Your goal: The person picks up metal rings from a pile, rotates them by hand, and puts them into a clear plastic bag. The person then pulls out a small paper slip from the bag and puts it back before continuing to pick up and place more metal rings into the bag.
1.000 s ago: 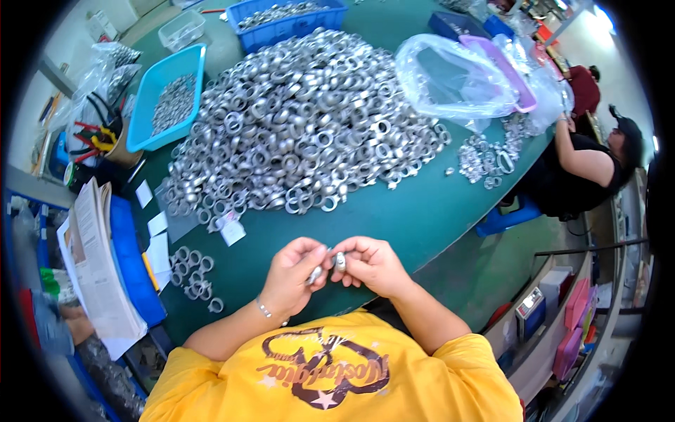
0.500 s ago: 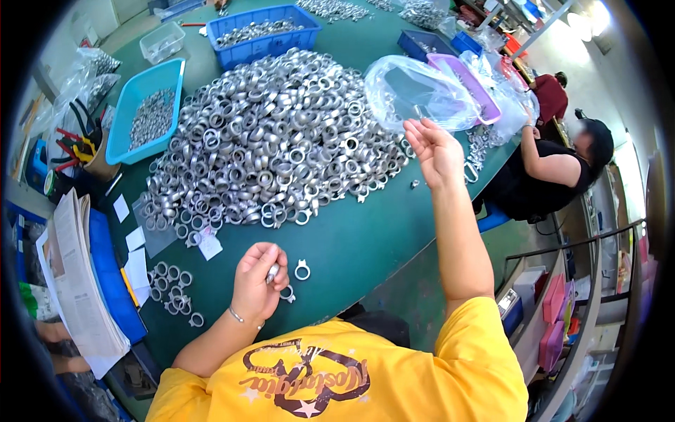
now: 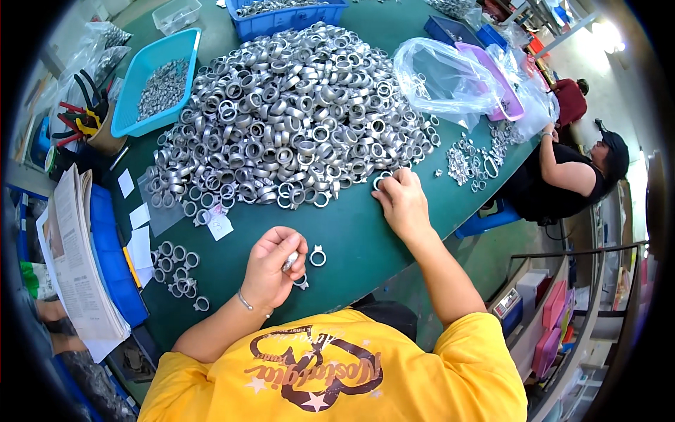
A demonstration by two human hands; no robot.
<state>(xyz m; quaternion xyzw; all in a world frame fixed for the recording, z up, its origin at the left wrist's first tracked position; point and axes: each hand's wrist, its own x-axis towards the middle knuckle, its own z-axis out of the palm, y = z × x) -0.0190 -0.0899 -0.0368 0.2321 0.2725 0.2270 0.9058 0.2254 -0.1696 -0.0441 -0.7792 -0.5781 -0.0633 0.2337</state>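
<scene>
2 hands — left grips 1 ring, right touches ring heap

Landmark: the big pile of metal rings on the green table.

Nearer me than the pile, bare green lies between my left hand and my right hand, broken only by one loose ring just beside my left. My right fingers touch the pile's near edge.

Left of the pile: paper slips, a small ring cluster, a light blue tray.

Right of the pile: clear bags and scattered small parts, a co-worker beyond them.

Behind the pile: a dark blue bin.
</scene>
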